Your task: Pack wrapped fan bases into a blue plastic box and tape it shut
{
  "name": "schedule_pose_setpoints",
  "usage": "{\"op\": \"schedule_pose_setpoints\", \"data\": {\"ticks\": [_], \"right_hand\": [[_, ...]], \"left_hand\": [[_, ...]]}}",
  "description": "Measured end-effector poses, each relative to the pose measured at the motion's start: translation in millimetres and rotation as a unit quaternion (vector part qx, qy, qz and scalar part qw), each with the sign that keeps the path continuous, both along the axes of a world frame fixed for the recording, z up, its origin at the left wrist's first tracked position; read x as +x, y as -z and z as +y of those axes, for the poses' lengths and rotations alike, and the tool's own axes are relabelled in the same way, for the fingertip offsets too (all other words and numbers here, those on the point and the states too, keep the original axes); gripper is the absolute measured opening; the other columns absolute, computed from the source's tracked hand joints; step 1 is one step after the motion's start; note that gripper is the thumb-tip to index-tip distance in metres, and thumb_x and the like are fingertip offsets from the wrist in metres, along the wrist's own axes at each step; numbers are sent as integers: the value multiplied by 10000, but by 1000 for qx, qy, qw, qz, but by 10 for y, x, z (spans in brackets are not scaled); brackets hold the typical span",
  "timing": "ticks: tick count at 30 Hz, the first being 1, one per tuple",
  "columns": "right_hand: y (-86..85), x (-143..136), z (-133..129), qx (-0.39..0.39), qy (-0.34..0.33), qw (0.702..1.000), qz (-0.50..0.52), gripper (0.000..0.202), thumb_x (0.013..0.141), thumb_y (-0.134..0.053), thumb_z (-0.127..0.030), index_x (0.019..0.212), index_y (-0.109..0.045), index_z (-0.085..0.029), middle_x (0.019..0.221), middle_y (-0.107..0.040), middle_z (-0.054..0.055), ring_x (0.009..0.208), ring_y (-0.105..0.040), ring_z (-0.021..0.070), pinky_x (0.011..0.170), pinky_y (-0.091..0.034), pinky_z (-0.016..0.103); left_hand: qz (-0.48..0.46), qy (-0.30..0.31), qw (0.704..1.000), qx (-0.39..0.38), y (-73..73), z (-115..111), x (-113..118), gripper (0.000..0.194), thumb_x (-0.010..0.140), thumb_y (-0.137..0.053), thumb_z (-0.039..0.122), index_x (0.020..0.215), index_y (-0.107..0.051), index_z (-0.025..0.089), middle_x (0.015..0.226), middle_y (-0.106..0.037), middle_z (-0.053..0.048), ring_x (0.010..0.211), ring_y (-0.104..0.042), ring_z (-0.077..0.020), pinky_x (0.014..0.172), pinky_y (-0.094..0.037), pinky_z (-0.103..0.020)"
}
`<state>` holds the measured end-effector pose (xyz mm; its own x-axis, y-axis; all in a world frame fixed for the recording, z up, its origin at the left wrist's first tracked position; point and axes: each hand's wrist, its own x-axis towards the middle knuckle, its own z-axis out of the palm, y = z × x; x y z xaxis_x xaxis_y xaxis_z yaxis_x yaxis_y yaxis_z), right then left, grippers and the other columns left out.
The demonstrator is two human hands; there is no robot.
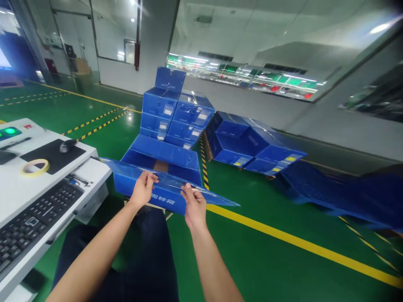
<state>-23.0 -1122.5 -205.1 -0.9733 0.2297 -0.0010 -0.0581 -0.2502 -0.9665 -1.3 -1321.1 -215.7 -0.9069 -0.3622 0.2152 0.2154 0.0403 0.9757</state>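
Observation:
A blue box (185,161) with raised flaps stands in front of my legs, its inside partly visible. Its near flap (122,171) slants across the view, with clear tape or film along its upper edge. On the left part of that edge, my left hand (144,188) is closed, thumb and fingers pinching the flap. Further right, my right hand (194,205) grips the same edge with its thumb on top. Both hands hold the one flap, a short gap apart. White printed characters show on the blue surface below them.
At left a white desk (91,167) carries a keyboard (40,218), a mouse (67,145) and a yellow tape roll (35,167). Blue boxes (159,105) are stacked ahead. More boxes (233,147) and blue pallets (315,188) stand to the right.

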Motion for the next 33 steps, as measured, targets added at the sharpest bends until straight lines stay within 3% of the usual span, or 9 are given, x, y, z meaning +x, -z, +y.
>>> {"op": "schedule_pose_setpoints", "data": {"ticks": [8,11,14,16,20,23,25,29,33], "right_hand": [[124,-183,32,39,-11,998,40,497,761,-858,-541,632,-481,-245,754,-652,8,969,-679,248,1036,-506,420],[181,-200,19,86,-30,995,50,369,714,-815,-414,608,-509,-237,1012,-746,69,1156,-670,283,1103,-459,417],[360,-122,-78,141,-79,986,32,270,609,-808,-309,587,-552,-224,1249,-750,102,1269,-637,321,1127,-432,416],[514,-46,-184,162,-109,981,5,268,629,-798,-341,596,-559,-223,1273,-757,115,1252,-645,335,1083,-463,425],[719,79,-333,171,-148,973,-34,414,698,-839,-554,669,-590,-224,1217,-780,94,1075,-704,297,932,-549,383],[747,116,-242,171,-185,966,-49,547,731,-848,-721,724,-619,-224,939,-784,62,893,-721,269,804,-589,358],[747,108,-80,176,-195,963,-59,611,761,-811,-813,810,-673,-220,878,-775,60,896,-739,283,811,-618,379],[702,45,273,187,-203,960,-48,688,807,-792,-841,1104,-730,-223,1243,-781,134,1200,-737,335,1066,-608,485],[499,-9,345,164,-273,948,9,706,864,-835,-728,1401,-629,-317,1594,-587,135,1506,-546,350,1218,-512,564]], "left_hand": [[-7,10,1000,-7,-57,-60,-195,507,998,-574,702,1013,-630,198,1081,-785,-136,971,-803,-275,704,-614,-340],[-13,19,1000,-10,-62,-115,-234,450,989,-587,657,1005,-610,209,1084,-789,-135,1002,-797,-289,723,-625,-361],[-2,28,998,-47,-61,-197,-247,384,1002,-577,599,991,-608,216,1081,-791,-134,1028,-781,-284,761,-618,-367],[6,47,996,-73,-57,-258,-233,358,1020,-562,565,993,-631,215,1090,-788,-131,1021,-768,-272,771,-608,-361],[17,87,990,-106,-48,-363,-158,400,1077,-480,552,1042,-697,218,1110,-778,-104,859,-720,-216,782,-596,-355],[21,100,987,-121,-72,-407,-91,450,1106,-425,558,1104,-735,232,1161,-776,-90,909,-720,-216,836,-594,-347],[25,93,984,-147,-110,-429,-58,448,1111,-423,545,1113,-755,245,1131,-788,-83,987,-735,-234,906,-585,-353],[41,92,972,-215,-183,-511,-38,427,1109,-425,507,1072,-781,273,1084,-809,-75,1050,-749,-257,1024,-548,-373],[35,92,950,-296,-232,-656,-15,399,1098,-396,438,1056,-761,283,1046,-806,-81,1003,-752,-275,971,-561,-381]]}}
